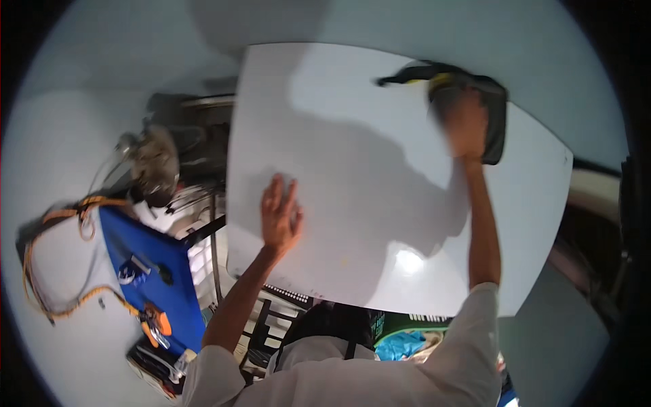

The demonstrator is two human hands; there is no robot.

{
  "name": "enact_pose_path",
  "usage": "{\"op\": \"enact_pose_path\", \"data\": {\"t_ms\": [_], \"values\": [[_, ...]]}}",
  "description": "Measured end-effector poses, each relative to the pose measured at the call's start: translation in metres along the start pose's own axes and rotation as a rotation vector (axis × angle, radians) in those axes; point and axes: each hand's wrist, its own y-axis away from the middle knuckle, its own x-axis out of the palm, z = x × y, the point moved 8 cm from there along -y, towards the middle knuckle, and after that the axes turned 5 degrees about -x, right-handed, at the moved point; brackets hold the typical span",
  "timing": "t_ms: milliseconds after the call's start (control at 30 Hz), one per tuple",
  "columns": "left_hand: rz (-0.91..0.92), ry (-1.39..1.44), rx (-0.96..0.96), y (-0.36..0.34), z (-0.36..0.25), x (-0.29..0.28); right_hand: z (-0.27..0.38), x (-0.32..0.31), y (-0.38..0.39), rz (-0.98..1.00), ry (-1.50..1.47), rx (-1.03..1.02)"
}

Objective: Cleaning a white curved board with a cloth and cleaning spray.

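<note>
A large white board (366, 169) fills the middle of the view, standing against a pale wall. My left hand (279, 216) lies flat on its lower left part, fingers spread, holding nothing. My right hand (465, 123) reaches up to the board's upper right and presses a dark cloth or pad (489, 108) with a yellow-edged part against the surface. The right hand looks blurred. Both forearms come up from white sleeves at the bottom edge.
Left of the board stands a blue panel (152, 271) with orange cables (81, 298) looped beside it. A fan-like metal object (154, 163) sits behind on a dark rack. Below the board, a dark frame and teal cloth (400, 344) show.
</note>
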Motion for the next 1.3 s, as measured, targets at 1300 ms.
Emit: {"op": "enact_pose_path", "data": {"t_ms": [1300], "values": [[-1.014,2.047,-0.912,0.641,0.05,-0.097,0.689,-0.372,0.4,0.912,-1.422,-0.809]]}}
